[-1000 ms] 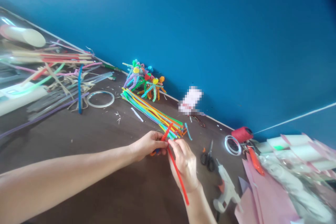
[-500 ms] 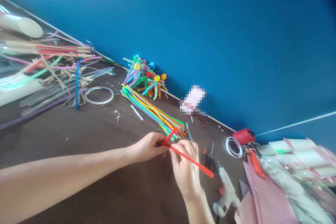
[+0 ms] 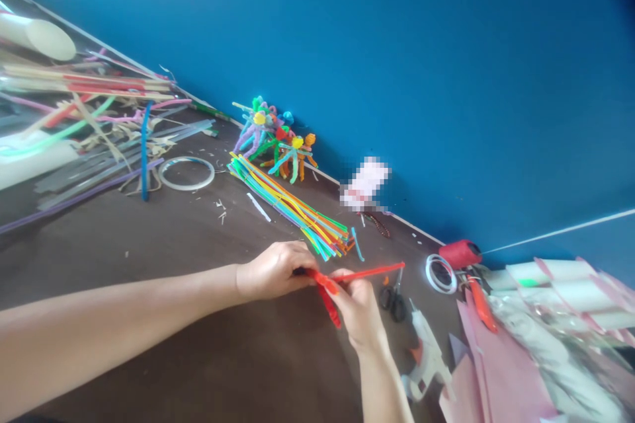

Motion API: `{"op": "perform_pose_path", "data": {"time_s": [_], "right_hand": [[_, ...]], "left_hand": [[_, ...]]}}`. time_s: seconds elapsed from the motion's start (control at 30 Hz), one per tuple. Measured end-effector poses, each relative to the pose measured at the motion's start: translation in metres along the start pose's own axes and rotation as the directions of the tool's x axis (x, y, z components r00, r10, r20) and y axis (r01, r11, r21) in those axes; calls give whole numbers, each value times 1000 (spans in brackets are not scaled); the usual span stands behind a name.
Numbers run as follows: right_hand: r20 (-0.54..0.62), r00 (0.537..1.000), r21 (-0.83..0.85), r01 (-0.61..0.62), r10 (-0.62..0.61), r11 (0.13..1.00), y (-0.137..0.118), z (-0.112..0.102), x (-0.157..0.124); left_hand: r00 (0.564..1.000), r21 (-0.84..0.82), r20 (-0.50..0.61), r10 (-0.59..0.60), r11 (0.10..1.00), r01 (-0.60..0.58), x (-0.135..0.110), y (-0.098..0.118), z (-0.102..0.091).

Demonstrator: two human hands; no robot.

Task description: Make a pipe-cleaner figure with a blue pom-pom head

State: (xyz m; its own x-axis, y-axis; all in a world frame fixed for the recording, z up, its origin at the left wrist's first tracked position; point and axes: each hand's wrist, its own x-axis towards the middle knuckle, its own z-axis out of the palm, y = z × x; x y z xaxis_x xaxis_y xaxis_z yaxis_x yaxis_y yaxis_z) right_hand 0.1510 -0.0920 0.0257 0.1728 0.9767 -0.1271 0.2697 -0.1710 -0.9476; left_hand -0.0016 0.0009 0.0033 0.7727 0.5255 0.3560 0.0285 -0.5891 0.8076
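My left hand (image 3: 275,271) and my right hand (image 3: 360,307) meet above the dark brown tabletop (image 3: 163,317), both pinching a red pipe cleaner (image 3: 370,271). One long end of it sticks out to the right, and a bent red loop (image 3: 328,301) hangs below my fingers. My left fingers cover a dark part of the piece. A bundle of multicoloured pipe cleaners (image 3: 290,206) lies just beyond my hands, not touching them.
Small pipe cleaner figures (image 3: 278,142) stand against the blue wall (image 3: 446,79). Scissors (image 3: 391,301) and a white glue gun (image 3: 426,353) lie right of my hands. Further out are tape rings (image 3: 186,173), a red spool (image 3: 460,254), pink paper (image 3: 496,370) and a plastic-covered pile of strips (image 3: 84,99).
The long red end has swung from pointing down toward me, through the right, to pointing right and slightly up. My hands have shifted slightly, and the view has tilted a little.
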Motion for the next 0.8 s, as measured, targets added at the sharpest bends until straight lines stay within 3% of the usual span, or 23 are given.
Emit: {"op": "perform_pose_path", "data": {"time_s": [0.07,0.17,0.3,0.43,0.53,0.63,0.7,0.8], "right_hand": [[64,993,242,-108,95,964,2,0,1],[155,980,466,-184,125,866,6,2,2],[185,979,544,-172,82,821,12,5,4],[33,998,545,-60,50,836,17,13,8],[-138,990,395,80,-27,915,19,19,9],[-247,949,49,215,-197,975,18,22,6],[-229,905,-207,315,-359,926,15,20,3],[-99,834,-545,411,-542,731,10,16,-2]], "left_hand": [[996,-139,83,-23,990,35,1,1,-1],[971,-387,219,-96,905,177,1,4,-1],[918,-612,332,-218,691,385,0,7,4],[911,-767,257,-322,506,395,0,6,12],[894,-825,179,-411,431,364,1,5,16],[863,-825,138,-485,426,372,2,6,17],[843,-811,127,-522,435,392,3,8,17],[812,-773,116,-572,461,435,4,9,18]]}}
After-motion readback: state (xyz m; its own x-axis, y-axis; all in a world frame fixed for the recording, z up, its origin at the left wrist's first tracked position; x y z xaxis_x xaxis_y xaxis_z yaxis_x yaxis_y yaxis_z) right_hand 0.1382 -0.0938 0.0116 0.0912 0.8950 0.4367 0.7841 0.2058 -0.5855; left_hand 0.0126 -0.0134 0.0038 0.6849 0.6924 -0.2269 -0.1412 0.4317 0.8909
